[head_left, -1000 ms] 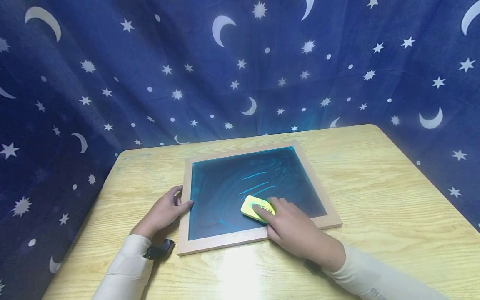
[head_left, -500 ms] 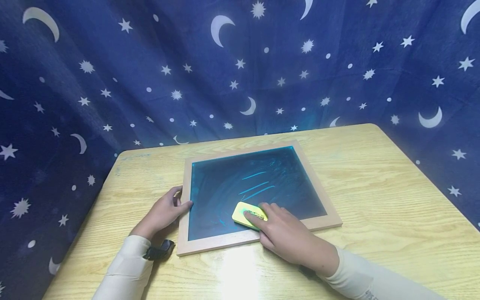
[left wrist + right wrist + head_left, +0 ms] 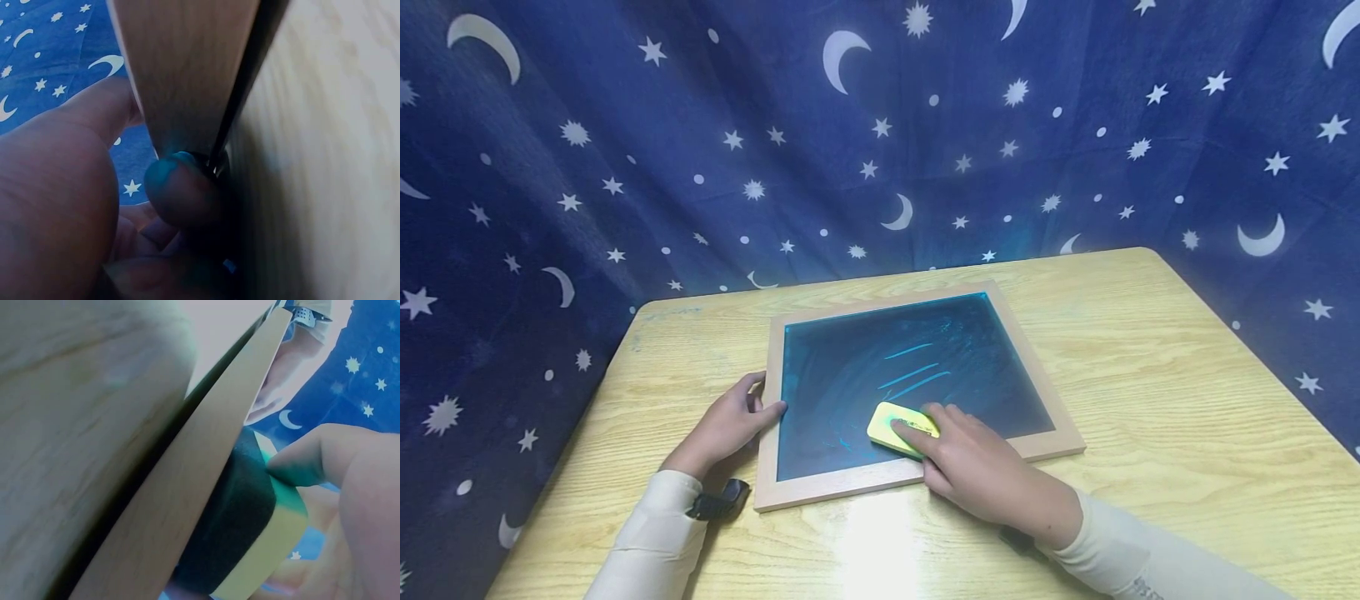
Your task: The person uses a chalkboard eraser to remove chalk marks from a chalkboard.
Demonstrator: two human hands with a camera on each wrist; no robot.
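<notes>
A small chalkboard [image 3: 835, 392] with a light wooden frame [image 3: 850, 481] lies on the table. Blue chalk streaks and smudges mark its dark surface. My left hand [image 3: 730, 425] grips the frame's left side, thumb over the top; in the left wrist view, chalk-stained fingers [image 3: 181, 194] curl at its underside. With my right hand [image 3: 977, 467] I hold a yellow eraser [image 3: 887, 425] down on the board near its front edge, index finger stretched along the top. The eraser's dark felt [image 3: 234, 519] shows against the board in the right wrist view.
The board rests on a pale wooden table [image 3: 1187, 400] with rounded far corners. Faint blue chalk marks [image 3: 673, 315] show at its far left. Behind and beside it hangs a blue curtain [image 3: 790, 100] with moons and stars. A dark band [image 3: 718, 502] circles my left wrist.
My right hand has slid the eraser left and towards me, then very slightly back right. More of the lowest chalk streak is uncovered. My left hand stays on the frame.
</notes>
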